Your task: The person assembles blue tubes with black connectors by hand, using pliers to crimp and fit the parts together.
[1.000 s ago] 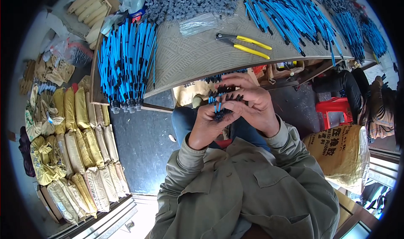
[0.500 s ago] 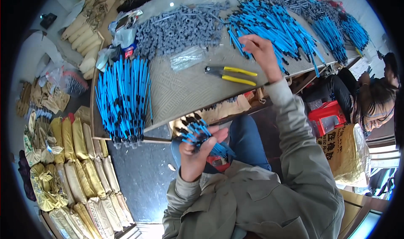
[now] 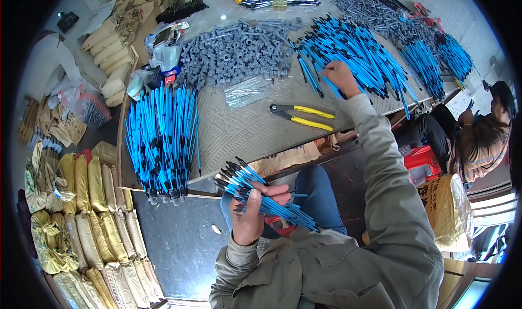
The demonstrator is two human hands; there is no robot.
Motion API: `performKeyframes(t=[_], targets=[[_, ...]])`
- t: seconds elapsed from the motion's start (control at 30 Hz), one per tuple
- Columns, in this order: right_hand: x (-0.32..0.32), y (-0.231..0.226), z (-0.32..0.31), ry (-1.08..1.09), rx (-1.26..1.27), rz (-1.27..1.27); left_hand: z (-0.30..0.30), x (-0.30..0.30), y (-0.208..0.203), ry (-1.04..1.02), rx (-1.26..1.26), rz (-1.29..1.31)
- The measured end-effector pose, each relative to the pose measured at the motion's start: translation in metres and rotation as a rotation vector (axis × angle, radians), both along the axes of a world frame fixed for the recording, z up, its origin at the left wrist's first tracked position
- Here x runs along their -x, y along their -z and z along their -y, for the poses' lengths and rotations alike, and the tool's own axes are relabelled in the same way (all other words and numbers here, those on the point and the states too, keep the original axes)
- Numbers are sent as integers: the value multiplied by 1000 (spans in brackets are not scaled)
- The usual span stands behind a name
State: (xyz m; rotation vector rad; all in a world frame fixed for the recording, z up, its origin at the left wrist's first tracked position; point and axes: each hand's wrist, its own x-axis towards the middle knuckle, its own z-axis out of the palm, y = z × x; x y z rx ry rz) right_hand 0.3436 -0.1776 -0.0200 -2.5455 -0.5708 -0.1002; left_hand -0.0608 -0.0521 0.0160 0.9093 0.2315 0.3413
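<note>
A bundle of thin blue rods with black ends (image 3: 285, 211) lies slantwise across my left hand (image 3: 251, 214), which is closed around it above my lap. The black tips fan out toward the table. My right hand (image 3: 343, 79) reaches over the table to the left side of a large pile of similar blue rods (image 3: 359, 53). Its fingers are pinched together beside a few rods at that edge. Whether a rod is between the fingertips is hidden by the hand.
Yellow-handled pliers (image 3: 304, 116), clear thin strips (image 3: 247, 91) and a heap of grey plastic fittings (image 3: 234, 50) lie on the table (image 3: 234, 135). More blue rods (image 3: 163, 140) stack at its left corner. Sacks (image 3: 98, 222) fill the left floor; another person (image 3: 481, 135) sits at right.
My right hand has come down and its fingers have closed at the pile's edge. The bundle in my left hand has tilted, showing more of its length. The view has shifted slightly.
</note>
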Motion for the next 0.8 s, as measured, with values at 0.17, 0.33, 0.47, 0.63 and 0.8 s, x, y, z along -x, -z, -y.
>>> performKeyframes(t=[0.17,0.33,0.47,0.63,0.8], targets=[[44,6,22,-265,-581,-140,0,0,12,-28,-7,-82],[95,17,48,-118,-299,144,8,-4,10,-80,24,-139],[114,-3,44,-84,-19,636,12,-4,11,-92,-3,-167],[108,-2,27,-115,256,485,16,-4,14,-82,17,-160],[100,6,32,-45,431,497,19,-1,14,-131,-24,-121]])
